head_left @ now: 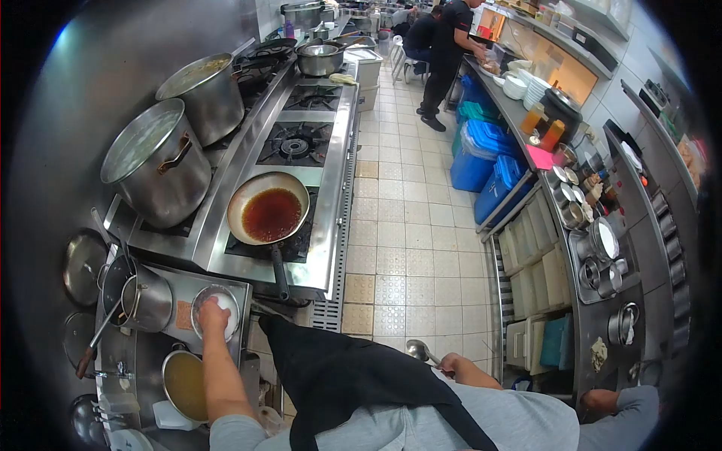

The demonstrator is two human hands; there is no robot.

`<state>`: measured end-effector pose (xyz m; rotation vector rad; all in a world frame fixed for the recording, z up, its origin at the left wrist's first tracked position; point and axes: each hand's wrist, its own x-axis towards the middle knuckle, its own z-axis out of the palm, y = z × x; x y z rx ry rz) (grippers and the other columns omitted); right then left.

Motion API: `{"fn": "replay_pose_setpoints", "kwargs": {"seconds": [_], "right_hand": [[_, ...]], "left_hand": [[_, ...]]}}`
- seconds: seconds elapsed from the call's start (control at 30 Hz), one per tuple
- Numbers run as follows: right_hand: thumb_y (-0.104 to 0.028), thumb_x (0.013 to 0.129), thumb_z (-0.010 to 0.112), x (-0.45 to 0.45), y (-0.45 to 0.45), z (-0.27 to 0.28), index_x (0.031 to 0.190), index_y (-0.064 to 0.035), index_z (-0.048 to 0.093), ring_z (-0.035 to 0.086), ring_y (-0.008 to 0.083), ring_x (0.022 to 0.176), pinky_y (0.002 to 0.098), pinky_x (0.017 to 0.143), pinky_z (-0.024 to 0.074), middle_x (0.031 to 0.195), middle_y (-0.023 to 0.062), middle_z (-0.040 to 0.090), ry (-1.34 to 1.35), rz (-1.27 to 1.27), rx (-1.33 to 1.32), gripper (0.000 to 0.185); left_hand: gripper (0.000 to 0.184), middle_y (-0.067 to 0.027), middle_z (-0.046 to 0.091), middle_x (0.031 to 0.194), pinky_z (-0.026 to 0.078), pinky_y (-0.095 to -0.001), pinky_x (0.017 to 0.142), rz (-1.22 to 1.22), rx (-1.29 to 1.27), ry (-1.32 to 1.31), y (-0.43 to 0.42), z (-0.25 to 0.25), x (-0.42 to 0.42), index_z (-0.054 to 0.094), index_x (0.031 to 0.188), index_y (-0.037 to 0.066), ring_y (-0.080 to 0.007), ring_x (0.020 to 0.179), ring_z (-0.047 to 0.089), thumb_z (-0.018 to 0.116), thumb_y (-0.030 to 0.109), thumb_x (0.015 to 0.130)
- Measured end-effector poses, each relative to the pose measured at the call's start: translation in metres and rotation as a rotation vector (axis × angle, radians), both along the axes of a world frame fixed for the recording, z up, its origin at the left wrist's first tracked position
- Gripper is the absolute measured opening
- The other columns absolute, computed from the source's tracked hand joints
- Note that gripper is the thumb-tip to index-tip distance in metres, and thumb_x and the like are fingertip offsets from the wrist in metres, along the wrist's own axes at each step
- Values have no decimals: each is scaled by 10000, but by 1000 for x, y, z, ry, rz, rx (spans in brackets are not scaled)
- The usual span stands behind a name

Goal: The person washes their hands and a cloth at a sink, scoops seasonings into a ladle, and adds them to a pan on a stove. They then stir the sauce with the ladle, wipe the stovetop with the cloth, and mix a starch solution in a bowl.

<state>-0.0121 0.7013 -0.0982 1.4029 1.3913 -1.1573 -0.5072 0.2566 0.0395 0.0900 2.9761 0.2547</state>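
My left hand (214, 314) reaches down into a round metal bowl (232, 302) of white powder, fingers bunched together. Their tips are hidden, so what they pinch does not show. Low beside my apron, my right hand (450, 364) grips the handle of a metal ladle (417, 349). On the stove's near burner sits a frying pan (235, 201) holding a bubbling reddish-brown liquid (271, 214), its dark handle toward me. Just below the bowl stands a pot (174, 417) of yellowish liquid.
Two large stockpots (169, 184) stand along the stove's left side. A metal pot (148, 304) with utensils is near the bowl. Blue bins (487, 146) line the right counter. A co-worker in black (444, 56) stands farther up the aisle; another person's grey sleeve (628, 416) is at lower right.
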Motion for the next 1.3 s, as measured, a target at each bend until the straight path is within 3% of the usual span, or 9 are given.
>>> {"fn": "replay_pose_setpoints", "kwargs": {"seconds": [0.13,0.37,0.47,0.6,0.67,0.87,1.03,1.13,1.3], "right_hand": [[-216,891,637,0,-3,4,750,-25,595,500,156,448,323,412,400,558,43,526,34,168,-3,240],[-260,920,575,109,40,-206,662,-35,590,503,173,438,376,435,404,545,70,549,835,276,-333,343],[-300,923,546,87,34,-165,661,-23,614,529,200,442,396,451,419,576,111,591,491,538,-150,387],[-337,898,550,84,25,-141,761,11,664,603,238,542,402,530,469,670,139,648,1,458,-59,391],[-309,875,602,105,29,-60,963,-44,697,629,207,878,348,794,482,862,100,673,819,-279,-27,295],[-315,869,596,58,35,4,967,-46,697,634,218,873,351,786,486,869,106,677,487,552,236,304],[-321,865,592,38,44,6,970,-47,697,638,227,868,353,780,490,875,111,679,451,676,222,311],[-324,862,589,28,45,5,972,-48,697,640,233,865,354,776,493,878,115,681,448,712,218,316],[-330,858,585,17,44,5,976,-50,697,644,242,861,356,769,496,884,120,684,453,740,216,323]], "left_hand": [[451,-172,662,1082,474,-441,906,18,-20,88,-2,-20,-7,656,1111,100,-327,1035,626,732,176,674],[380,-144,635,1163,465,-426,928,233,107,-59,4,6,-3,655,1111,146,-319,1099,590,693,183,735],[366,-145,638,1144,466,-427,925,131,108,29,9,8,6,652,1105,161,-318,1098,586,692,231,748],[361,-141,657,1068,475,-446,890,61,145,107,9,-17,7,651,1072,164,-332,1051,602,713,256,728],[350,-140,664,1040,483,-460,862,47,99,101,16,-13,10,650,1055,162,-342,1014,612,712,245,721],[258,-128,667,970,485,-459,815,8,5,151,12,-31,-2,663,990,168,-336,943,631,671,175,732],[195,-111,643,1117,410,-506,951,50,90,59,6,-17,5,683,976,163,-305,1075,593,608,179,797],[369,-49,553,1296,412,-463,981,21,104,8,1,4,15,660,1082,186,-278,1160,540,704,333,747],[508,-102,581,1253,420,-447,971,77,-31,12,18,15,26,617,1184,149,-301,1163,532,728,349,730]]}}
